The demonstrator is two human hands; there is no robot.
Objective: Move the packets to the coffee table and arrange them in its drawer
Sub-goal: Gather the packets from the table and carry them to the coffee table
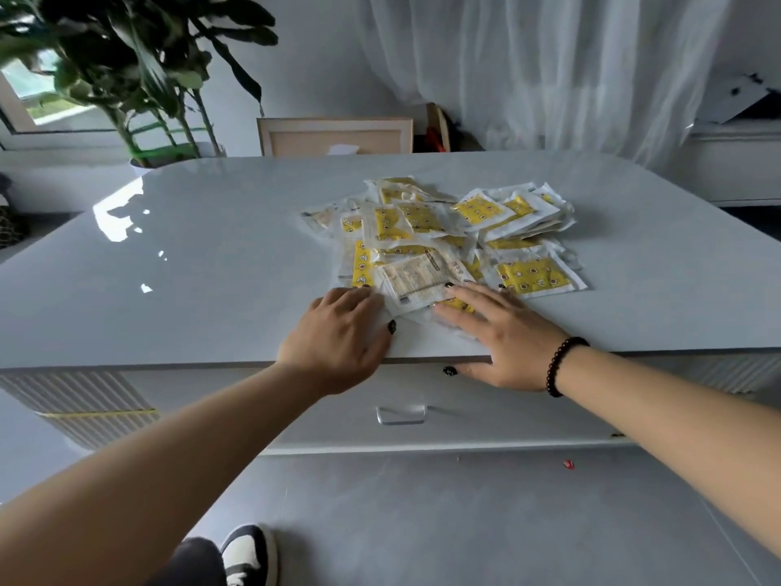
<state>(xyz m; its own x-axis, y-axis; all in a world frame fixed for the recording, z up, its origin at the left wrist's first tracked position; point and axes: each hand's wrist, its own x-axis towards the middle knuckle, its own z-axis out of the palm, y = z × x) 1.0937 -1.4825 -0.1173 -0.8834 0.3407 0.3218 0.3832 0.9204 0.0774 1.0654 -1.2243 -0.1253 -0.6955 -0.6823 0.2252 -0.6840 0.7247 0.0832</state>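
1. The packets (pixel 448 238) lay in a loose, overlapping heap on the coffee table's glossy surface (pixel 203 264), right of centre and reaching close to its near edge.
2. The left hand (pixel 338 340) rested beside the heap's near-left corner, fingers slightly bent, its grip holding nothing.
3. The right hand (pixel 498 332) lay flat with fingers spread on the nearest packets, thumb hooked under the surface's edge; nothing was pinched.
4. The step in hand looked like gathering the heap; the drawer (pixel 465 420) below was shut, its handle (pixel 400 414) untouched.
5. The next move would likely call for freeing one hand to pull that handle.
6. Packets near the edge could slip off if swept forward.
7. The floor (pixel 422 522) before the drawer gave room; a shoe (pixel 247 554) stood near.
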